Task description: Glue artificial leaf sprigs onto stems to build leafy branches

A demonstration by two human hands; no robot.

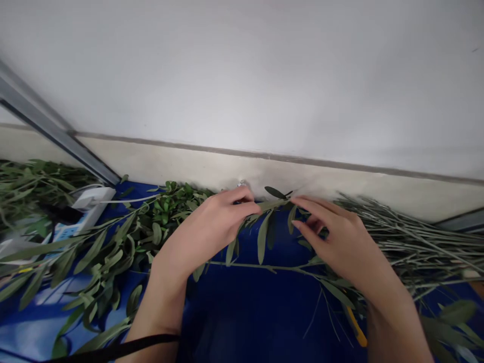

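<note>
The long axis of the leafy sprig point(263, 238) runs nearly level, parallel to the wall point(242, 85), rising slightly to your right; its narrow leaves hang downward, and one dark leaf points up-left at the right end. The sprig lies between your hands, above the blue tabletop point(264, 312). Your left hand point(202, 229) pinches its stem between thumb and forefinger. Your right hand point(340, 234) has thumb and forefinger parted, forefinger at the sprig's right end; contact cannot be confirmed. The leaves are slender, smooth-edged and grey-green.
</note>
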